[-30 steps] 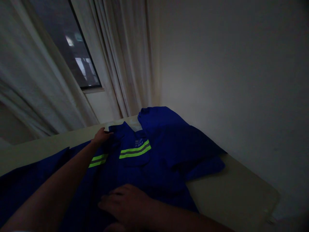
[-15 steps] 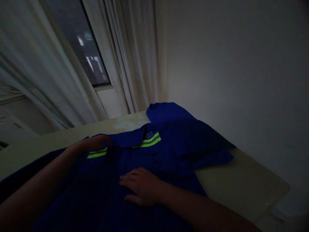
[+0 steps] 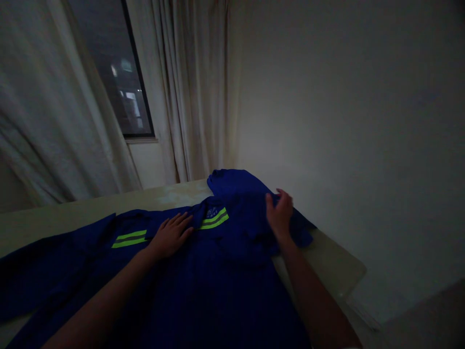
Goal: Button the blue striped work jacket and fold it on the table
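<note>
The blue work jacket (image 3: pixel 218 295) lies spread on a pale table (image 3: pixel 327 257). Its near body shows no fold, and one sleeve (image 3: pixel 47 276) lies flat; only the far side is bunched. Our left hand (image 3: pixel 170 236) rests open on it. Our right hand (image 3: pixel 279 213) touches the bunched cloth (image 3: pixel 250 218), but we cannot tell if its fingers (image 3: pixel 285 198) grip.

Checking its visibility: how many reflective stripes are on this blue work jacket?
2. One reflective stripe lies left of the left hand on the blue work jacket; the other lies right of that hand, by the collar. Others may be hidden.
</note>
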### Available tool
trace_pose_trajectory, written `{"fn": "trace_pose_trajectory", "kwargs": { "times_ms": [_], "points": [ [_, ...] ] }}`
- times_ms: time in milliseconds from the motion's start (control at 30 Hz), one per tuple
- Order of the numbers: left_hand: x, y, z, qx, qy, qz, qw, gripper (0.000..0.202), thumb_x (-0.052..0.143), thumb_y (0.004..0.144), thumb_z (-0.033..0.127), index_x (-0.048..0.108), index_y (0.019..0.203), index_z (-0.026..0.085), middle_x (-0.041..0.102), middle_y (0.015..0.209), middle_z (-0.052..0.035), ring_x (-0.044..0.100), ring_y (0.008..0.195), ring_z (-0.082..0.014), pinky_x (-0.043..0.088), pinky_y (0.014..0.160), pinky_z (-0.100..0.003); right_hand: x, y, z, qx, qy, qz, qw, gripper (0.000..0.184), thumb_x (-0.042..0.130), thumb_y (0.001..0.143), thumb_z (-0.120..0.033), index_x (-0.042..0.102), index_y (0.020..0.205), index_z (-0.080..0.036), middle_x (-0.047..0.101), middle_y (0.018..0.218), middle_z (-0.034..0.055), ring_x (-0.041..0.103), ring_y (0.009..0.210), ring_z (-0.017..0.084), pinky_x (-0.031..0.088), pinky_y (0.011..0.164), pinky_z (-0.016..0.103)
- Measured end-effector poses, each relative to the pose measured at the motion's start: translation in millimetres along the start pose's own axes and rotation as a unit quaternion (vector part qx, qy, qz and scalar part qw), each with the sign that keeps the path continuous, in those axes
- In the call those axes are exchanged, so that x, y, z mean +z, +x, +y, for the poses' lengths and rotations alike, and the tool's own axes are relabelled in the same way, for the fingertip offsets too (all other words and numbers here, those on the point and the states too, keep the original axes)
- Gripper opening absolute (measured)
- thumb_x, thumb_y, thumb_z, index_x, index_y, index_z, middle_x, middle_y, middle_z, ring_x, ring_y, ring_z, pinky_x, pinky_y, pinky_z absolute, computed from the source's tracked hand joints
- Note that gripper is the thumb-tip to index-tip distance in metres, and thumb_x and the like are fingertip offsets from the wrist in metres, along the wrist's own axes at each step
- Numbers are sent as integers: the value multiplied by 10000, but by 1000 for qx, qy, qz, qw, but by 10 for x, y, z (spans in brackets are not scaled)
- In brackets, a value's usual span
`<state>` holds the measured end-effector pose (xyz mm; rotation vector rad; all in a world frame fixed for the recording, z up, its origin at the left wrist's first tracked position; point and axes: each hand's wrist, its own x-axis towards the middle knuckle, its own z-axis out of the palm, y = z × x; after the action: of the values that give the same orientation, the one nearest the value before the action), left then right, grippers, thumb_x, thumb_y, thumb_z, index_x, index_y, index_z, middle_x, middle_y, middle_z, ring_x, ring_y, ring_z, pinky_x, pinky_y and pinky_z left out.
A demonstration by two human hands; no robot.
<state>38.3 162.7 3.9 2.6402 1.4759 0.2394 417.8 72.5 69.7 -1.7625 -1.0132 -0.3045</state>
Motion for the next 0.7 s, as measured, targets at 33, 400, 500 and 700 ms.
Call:
{"fn": "trace_pose_trajectory", "kwargs": {
  "times_ms": [33,400,500,700],
  "points": [
    [15,-85,12,-7,-8,6,1000,637,310,1027,600,431,1581,311,332,1682,-60,268,1569,-312,197,1254,-586,-99,178,218,70,-83,30,994,560,602,929,-507,580,1342,-128,599,1307,241,569,1208,381,411,1029,598],
    [161,-418,117,-9,-68,67,995,575,370,1029,541,532,1513,276,445,1629,-56,372,1525,-283,250,1261,-512,-167,394,1293,254,-272,-116,921,871,608,811,-713,593,1359,-36,513,1389,398,452,1331,561,345,1017,749],
    [144,-427,121,-10,-78,73,994,559,375,1029,519,556,1493,265,473,1611,-62,404,1506,-286,278,1250,-508,-186,470,1392,220,-218,-118,943,762,678,788,-519,586,1371,-37,617,1263,342,558,1249,499,455,1003,637],
    [144,-426,173,-12,-100,90,991,512,431,1015,477,599,1445,255,500,1593,-74,402,1504,-296,275,1246,-527,-323,597,731,-33,-140,125,982,467,499,833,-178,682,1257,-108,684,1092,230,605,1188,399,476,1038,567]
  ]
}}
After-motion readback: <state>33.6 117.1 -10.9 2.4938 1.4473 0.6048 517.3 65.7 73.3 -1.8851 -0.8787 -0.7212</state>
